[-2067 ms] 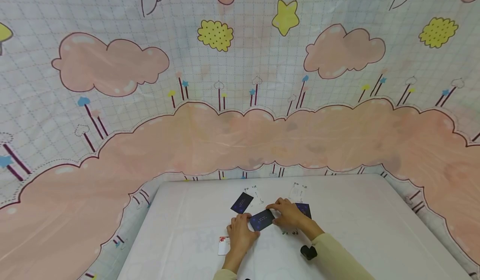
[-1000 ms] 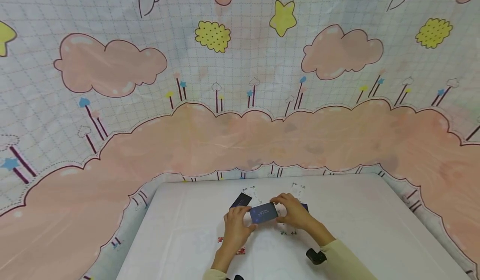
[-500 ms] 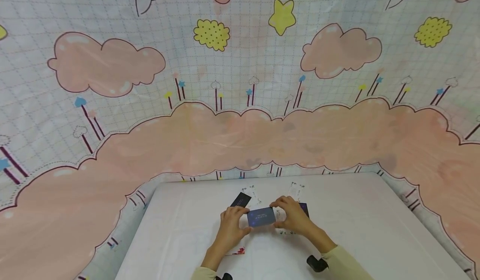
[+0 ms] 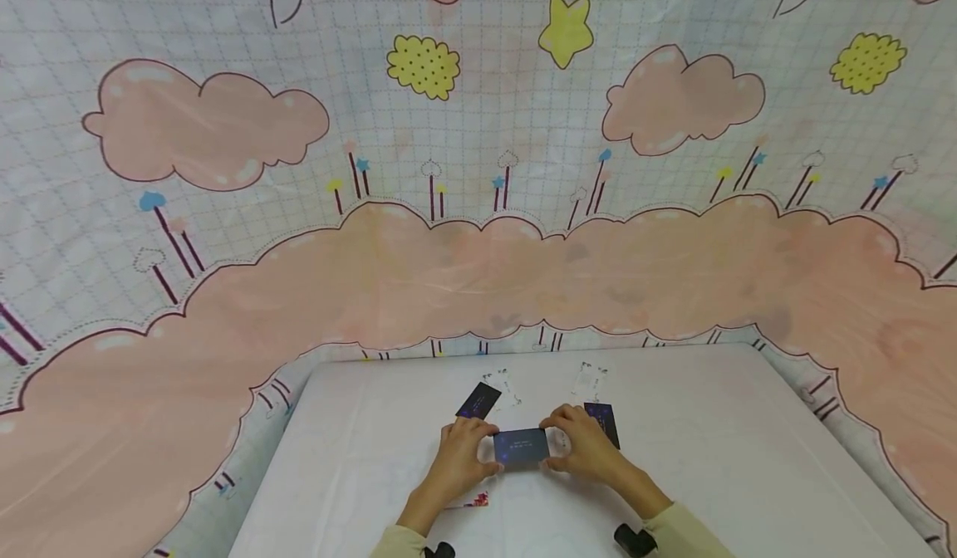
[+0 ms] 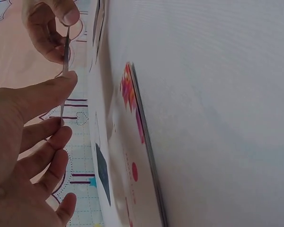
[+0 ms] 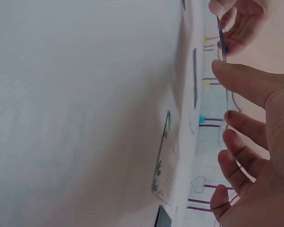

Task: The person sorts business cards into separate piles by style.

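A dark blue business card (image 4: pixel 521 447) with small pale print is held level between both hands, raised above the white table. My left hand (image 4: pixel 458 458) pinches its left end between thumb and fingers. At the opposite end, my right hand (image 4: pixel 585 443) does the same. In the left wrist view the card shows edge-on, and a stack of cards (image 5: pixel 138 146) with a red and orange pattern lies on the table beside the left hand. The right wrist view has a white card (image 6: pixel 164 165) with green leaf trim lying near the right hand.
One dark card (image 4: pixel 479 399) lies beyond the left hand, and another dark card (image 4: pixel 602 422) beside the right. Two white leaf-bordered cards lie farther back, the left white card (image 4: pixel 504 387) and the right white card (image 4: pixel 592 381). A cartoon-printed cloth (image 4: pixel 478 280) hangs behind the white table (image 4: pixel 359 442).
Both hands have lifted the dark blue card from the table and turned it from slanted to level. Lately they have drawn it slightly nearer, uncovering more of the right dark card.
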`<state>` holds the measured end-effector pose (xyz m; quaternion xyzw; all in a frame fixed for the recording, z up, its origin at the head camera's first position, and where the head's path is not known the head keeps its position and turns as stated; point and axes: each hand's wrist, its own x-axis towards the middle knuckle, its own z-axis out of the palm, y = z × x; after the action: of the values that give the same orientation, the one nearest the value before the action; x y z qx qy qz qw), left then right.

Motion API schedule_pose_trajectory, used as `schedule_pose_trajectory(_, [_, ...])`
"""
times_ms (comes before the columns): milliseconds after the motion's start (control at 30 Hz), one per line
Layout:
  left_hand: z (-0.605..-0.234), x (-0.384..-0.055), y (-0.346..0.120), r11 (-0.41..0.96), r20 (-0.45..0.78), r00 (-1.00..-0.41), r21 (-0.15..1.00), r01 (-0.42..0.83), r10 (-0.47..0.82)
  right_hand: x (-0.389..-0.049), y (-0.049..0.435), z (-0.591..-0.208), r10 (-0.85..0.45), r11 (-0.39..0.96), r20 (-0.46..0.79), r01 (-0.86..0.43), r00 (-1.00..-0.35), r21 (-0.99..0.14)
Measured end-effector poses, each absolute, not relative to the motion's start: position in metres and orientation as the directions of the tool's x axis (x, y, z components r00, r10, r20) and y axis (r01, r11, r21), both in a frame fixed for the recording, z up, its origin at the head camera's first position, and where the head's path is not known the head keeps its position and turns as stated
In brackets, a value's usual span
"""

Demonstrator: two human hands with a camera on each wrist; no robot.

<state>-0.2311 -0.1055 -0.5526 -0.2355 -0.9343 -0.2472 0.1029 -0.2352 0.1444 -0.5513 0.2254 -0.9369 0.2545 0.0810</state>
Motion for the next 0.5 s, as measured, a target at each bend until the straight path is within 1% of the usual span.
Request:
schedule_pose_trajectory(233, [-0.558, -0.227, -0.104, 0.775, 0.266, -0.883, 0.425, 0.468, 0.387, -0.233, 0.148, -0.559, -0.394, 0.776, 0.251, -0.466, -0.884, -0.426])
schedule_pose_trajectory(400, [-0.559, -0.225, -0.101, 0.771, 0.219, -0.895, 0.455, 0.446, 0.389, -0.233, 0.150, -0.565, -0.407, 0.793, 0.244, -0.473, -0.880, -0.384])
schedule_pose_trajectory(500, [-0.560, -0.225, -0.100, 0.779, 0.192, -0.900, 0.452, 0.435, 0.391, -0.233, 0.151, -0.568, -0.410, 0.807, 0.225, -0.467, -0.884, -0.363])
